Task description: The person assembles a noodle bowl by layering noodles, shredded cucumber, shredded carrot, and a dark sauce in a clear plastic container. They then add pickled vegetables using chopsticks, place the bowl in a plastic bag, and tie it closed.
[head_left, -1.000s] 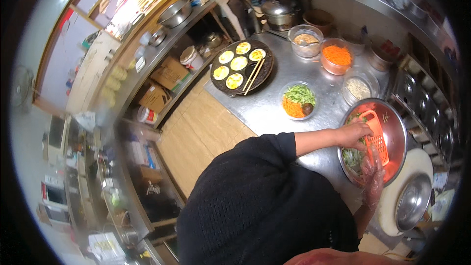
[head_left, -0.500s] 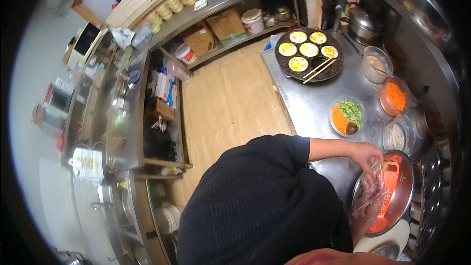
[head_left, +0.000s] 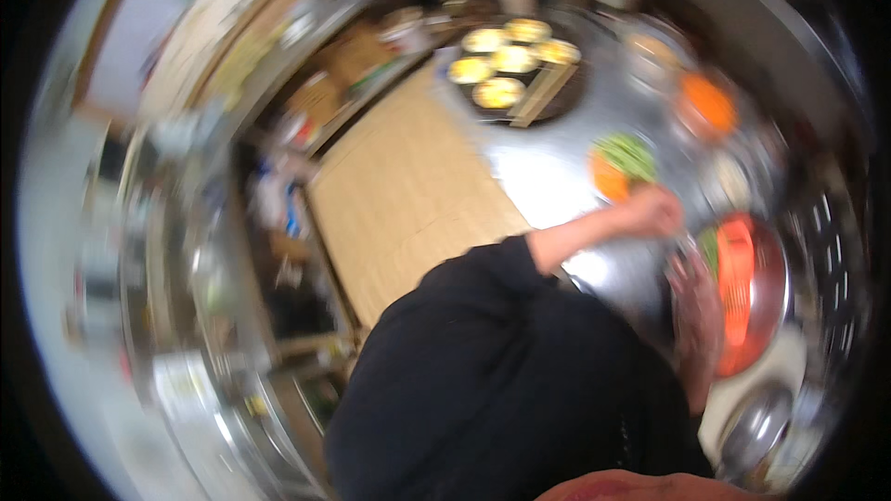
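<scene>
The picture is badly blurred by motion. My left hand (head_left: 654, 213) reaches out from a black sleeve and sits at the near rim of a large metal bowl (head_left: 775, 269). Inside the bowl lies an orange plastic slicer (head_left: 740, 288) with some green shreds (head_left: 710, 246) beside it. My right hand (head_left: 696, 315), which seems to wear a clear glove, is at the bowl's near edge next to the slicer. The blur hides what either hand grips.
On the steel counter (head_left: 548, 176) stand a small bowl of green and orange shreds (head_left: 622, 162), a container of orange shreds (head_left: 710, 102) and a dark pan of yellow rounds (head_left: 510, 65) with chopsticks (head_left: 543, 93) across it. Another metal bowl (head_left: 756, 427) is near me. Wooden floor (head_left: 408, 195) lies left.
The view has swung and blurred. My left hand has come off the slicer to the bowl's near rim. My right hand stays at the bowl.
</scene>
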`<action>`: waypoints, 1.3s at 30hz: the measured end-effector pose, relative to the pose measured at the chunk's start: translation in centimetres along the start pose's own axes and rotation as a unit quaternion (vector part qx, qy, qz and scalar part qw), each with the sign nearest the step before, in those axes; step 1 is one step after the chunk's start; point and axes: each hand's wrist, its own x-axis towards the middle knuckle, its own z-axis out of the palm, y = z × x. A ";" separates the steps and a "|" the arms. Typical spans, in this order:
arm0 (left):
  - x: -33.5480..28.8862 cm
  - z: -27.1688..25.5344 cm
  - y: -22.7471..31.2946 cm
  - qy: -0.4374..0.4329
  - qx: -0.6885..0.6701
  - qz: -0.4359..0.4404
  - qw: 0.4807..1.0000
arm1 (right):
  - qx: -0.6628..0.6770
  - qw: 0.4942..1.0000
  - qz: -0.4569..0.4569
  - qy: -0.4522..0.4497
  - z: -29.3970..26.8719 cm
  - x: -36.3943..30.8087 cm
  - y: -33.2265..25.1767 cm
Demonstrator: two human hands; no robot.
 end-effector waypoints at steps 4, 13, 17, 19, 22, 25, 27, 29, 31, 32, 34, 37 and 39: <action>0.8 -0.2 0.2 -0.008 0.027 0.046 0.999 | 0.003 1.000 -0.003 -0.028 -2.7 -2.4 -0.1; 5.3 4.5 2.7 -0.031 0.067 0.133 0.988 | -0.353 0.915 -0.148 0.126 -2.9 -10.0 0.3; 7.5 6.9 2.0 -0.031 0.092 0.173 0.980 | -0.437 0.858 -0.090 0.256 -4.0 -14.3 0.7; 8.1 8.3 1.7 -0.057 0.128 0.192 0.971 | -0.403 0.852 -0.045 0.331 -3.9 -16.5 0.9; 8.5 9.6 2.0 -0.140 0.272 0.175 0.936 | -0.559 0.766 -0.023 0.317 -4.1 -16.9 1.6; 8.7 9.8 3.1 -0.140 0.284 0.169 0.934 | -0.557 0.735 -0.020 0.386 -4.0 -17.5 1.5; 8.4 9.2 3.7 -0.121 0.265 0.162 0.943 | -0.608 0.714 0.069 0.340 -3.5 -18.6 0.7; 8.0 8.6 4.1 -0.105 0.243 0.145 0.953 | -0.585 0.682 -0.001 0.440 -3.0 -19.5 -0.5; 7.5 7.8 4.0 -0.068 0.220 0.190 0.954 | -0.568 0.651 -0.023 0.503 -2.2 -20.0 -1.8; 7.1 7.4 3.9 -0.055 0.211 0.202 0.955 | -0.563 0.636 -0.027 0.527 -1.9 -20.3 -2.4; 6.4 6.5 3.4 -0.023 0.210 0.225 0.951 | -0.526 0.639 0.017 0.561 -1.3 -20.8 -3.8; 5.4 4.5 2.1 0.000 0.212 0.232 0.949 | -0.515 0.563 -0.122 0.634 -1.4 -21.0 -6.4; 5.1 3.0 1.0 0.015 0.233 0.229 0.945 | -0.514 0.542 -0.157 0.646 -2.5 -21.2 -9.0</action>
